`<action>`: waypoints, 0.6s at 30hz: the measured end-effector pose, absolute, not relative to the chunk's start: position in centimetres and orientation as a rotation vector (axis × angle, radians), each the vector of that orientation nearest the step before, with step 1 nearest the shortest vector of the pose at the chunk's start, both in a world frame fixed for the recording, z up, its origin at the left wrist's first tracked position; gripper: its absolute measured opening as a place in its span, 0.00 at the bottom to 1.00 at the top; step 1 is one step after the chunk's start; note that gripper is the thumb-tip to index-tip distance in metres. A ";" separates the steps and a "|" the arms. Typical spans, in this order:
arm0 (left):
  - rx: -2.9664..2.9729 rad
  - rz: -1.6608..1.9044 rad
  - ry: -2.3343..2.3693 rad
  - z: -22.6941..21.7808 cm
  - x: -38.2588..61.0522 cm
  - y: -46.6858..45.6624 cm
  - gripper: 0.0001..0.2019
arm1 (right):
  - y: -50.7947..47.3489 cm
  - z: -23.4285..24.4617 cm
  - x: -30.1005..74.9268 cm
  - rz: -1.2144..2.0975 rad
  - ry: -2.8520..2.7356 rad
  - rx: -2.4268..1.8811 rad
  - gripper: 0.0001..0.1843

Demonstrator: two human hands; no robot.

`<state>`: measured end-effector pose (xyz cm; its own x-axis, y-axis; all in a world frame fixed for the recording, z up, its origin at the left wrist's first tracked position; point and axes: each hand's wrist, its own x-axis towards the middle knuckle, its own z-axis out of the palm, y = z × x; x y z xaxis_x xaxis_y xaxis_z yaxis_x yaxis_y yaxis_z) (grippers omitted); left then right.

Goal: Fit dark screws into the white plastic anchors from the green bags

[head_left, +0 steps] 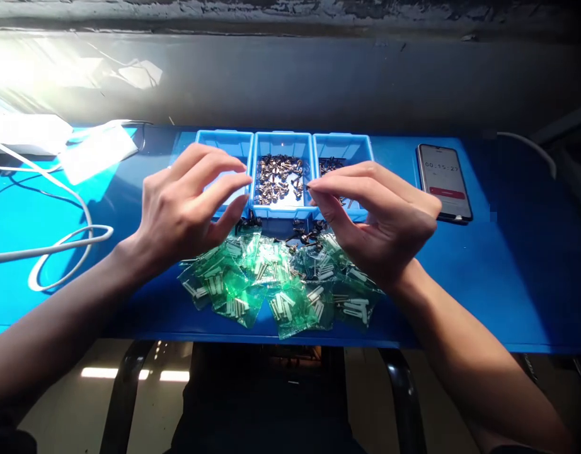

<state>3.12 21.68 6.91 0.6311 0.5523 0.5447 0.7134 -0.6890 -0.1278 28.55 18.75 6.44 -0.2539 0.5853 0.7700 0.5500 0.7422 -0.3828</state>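
Note:
My left hand (pixel 189 202) hovers over the left blue bin (pixel 227 144), fingers curled and slightly apart, nothing visible in them. My right hand (pixel 373 217) is raised before the right blue bin (pixel 347 146), thumb and fingertips pinched on a tiny dark piece I cannot make out. Between the hands stands the middle bin (pixel 283 142), filled with several small metal screws (pixel 277 180). Below both hands a heap of small green plastic bags (pixel 276 284) with pale parts inside lies on the blue table (pixel 484 271). Small black parts (pixel 304 234) lie between bins and bags.
A phone (pixel 444 181) showing a timer lies to the right of the bins. At the left, a white cable (pixel 58 243) loops across the table near white paper (pixel 96 151) and a white box (pixel 28 133). The table's front edge runs just below the bags.

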 end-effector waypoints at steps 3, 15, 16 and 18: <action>-2.555 -0.655 -0.938 5.9 2.7 21.6 0.19 | 18.7 6.5 28.5 0.022 -1.959 -0.927 0.16; -2.619 -0.610 -0.877 4.9 2.6 21.7 0.18 | 19.6 7.0 29.9 -0.369 -2.194 -1.028 0.23; -2.621 -0.604 -0.884 4.8 2.6 21.6 0.18 | 19.2 7.1 29.8 -0.344 -2.288 -0.943 0.21; -2.625 -0.592 -0.898 4.8 2.6 21.5 0.17 | 18.4 7.3 29.4 -0.286 -2.532 -0.809 0.17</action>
<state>2.61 21.51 4.79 0.7189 0.5100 0.4723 0.6351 -0.7582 -0.1479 29.39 18.36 7.35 -0.7189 0.4942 0.4888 0.5907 0.8051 0.0548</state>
